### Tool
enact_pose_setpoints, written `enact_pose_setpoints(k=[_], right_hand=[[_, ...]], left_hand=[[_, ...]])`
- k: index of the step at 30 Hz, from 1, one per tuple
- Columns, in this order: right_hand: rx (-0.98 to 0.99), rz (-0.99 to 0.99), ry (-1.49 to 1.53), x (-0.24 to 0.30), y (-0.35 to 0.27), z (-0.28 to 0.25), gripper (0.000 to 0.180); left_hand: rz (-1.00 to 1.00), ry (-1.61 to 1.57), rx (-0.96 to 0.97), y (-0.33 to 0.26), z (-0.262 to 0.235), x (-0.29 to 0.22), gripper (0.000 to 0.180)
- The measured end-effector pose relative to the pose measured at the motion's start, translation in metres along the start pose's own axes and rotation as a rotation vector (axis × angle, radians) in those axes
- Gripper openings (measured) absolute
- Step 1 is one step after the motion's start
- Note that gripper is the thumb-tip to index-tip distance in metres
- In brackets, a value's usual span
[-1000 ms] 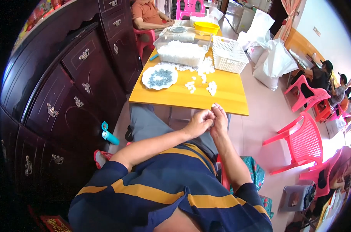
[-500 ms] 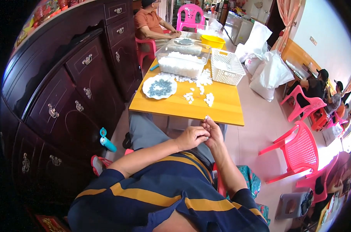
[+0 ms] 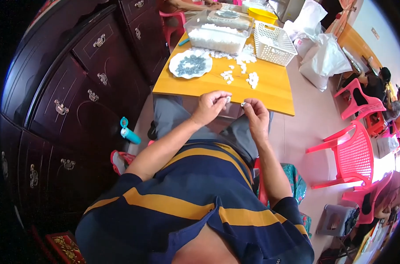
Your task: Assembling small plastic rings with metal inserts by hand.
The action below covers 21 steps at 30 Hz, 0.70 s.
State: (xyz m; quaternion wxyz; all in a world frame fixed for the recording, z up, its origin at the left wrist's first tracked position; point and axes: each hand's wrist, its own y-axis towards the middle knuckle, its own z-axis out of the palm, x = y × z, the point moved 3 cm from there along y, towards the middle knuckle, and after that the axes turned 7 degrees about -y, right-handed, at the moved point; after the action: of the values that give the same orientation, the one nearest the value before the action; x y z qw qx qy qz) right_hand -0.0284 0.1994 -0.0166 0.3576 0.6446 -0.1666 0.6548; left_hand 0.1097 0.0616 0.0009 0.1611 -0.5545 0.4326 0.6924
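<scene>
My left hand is closed in a pinch at the table's near edge, gripping a small white piece between thumb and fingertips. A short gap to the right, my right hand pinches another tiny piece, pale with a dark spot; its exact kind is too small to make out. Beyond them on the yellow table stands a scalloped white plate with many small grey-blue pieces. Small white pieces lie in two little heaps, the right heap being nearer my right hand.
A clear plastic bin of white pieces, a white perforated basket and a yellow basin stand farther back. Another person's arm rests at the far end. Dark cabinets line the left; a pink chair and white sacks stand right.
My hands were together over my lap; now they are apart and farther forward, at the table edge, each with a small piece. The view has tilted downward.
</scene>
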Motion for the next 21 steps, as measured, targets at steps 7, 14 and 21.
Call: enact_pose_setpoints(k=[7,14,21], right_hand=[[0.175,-0.028,-0.192,0.003,-0.007,0.010,0.012],[0.218,-0.002,-0.164,-0.001,-0.006,0.013,0.012],[0.242,0.020,-0.141,-0.002,-0.007,0.014,0.009]], left_hand=[[-0.014,-0.035,0.062,0.003,-0.005,0.000,0.017],[-0.007,0.064,0.064,0.002,-0.003,-0.009,0.014],[-0.050,0.077,0.120,0.000,-0.002,-0.007,0.017]])
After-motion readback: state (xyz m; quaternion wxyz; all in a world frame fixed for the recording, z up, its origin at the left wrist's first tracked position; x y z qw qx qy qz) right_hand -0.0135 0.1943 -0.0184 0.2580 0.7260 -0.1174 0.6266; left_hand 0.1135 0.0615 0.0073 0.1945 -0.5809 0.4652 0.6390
